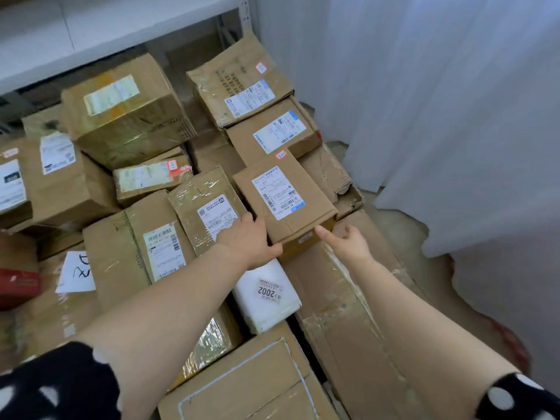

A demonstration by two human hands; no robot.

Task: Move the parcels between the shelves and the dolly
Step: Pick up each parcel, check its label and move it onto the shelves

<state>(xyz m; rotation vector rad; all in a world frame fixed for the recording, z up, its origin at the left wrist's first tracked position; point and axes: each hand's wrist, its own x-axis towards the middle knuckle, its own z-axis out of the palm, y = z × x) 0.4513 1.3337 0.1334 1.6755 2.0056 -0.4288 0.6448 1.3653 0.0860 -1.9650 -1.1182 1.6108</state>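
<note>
1. The labelled parcel (288, 192), a brown cardboard box with a white shipping label on top and a small red-edged sticker at its far corner, lies tilted on a heap of other parcels, right of centre.
2. The left hand (251, 237) holds this parcel at its near left corner. The palm is against the left side, and the fingers curl round the lower near edge.
3. The right hand (348, 242) is spread loosely at the parcel's near right end. Its index finger reaches to the near face, and the other fingers grasp nothing.
4. Just left of the held box, touching it, stands a tape-wrapped parcel (209, 207), glossy with clear film.
5. A white mailer bag (266, 298) with a sticker reading "2002" lies under the left wrist, just below the labelled parcel.
6. A long flat carton (333, 313) runs beneath the right forearm toward the near edge.
7. Behind the held box sit two more labelled cartons, the nearer carton (272, 131) partly under the farther carton (239, 83).
8. A large taped box (124, 110) tops the heap at upper left, in front of the white shelf (121, 47).
9. A paper sheet (77, 272) with black handwriting lies among the boxes at left.
10. A white curtain (439, 101) hangs along the right side.
11. Both arms wear black sleeves (57, 386) with white dots.
</note>
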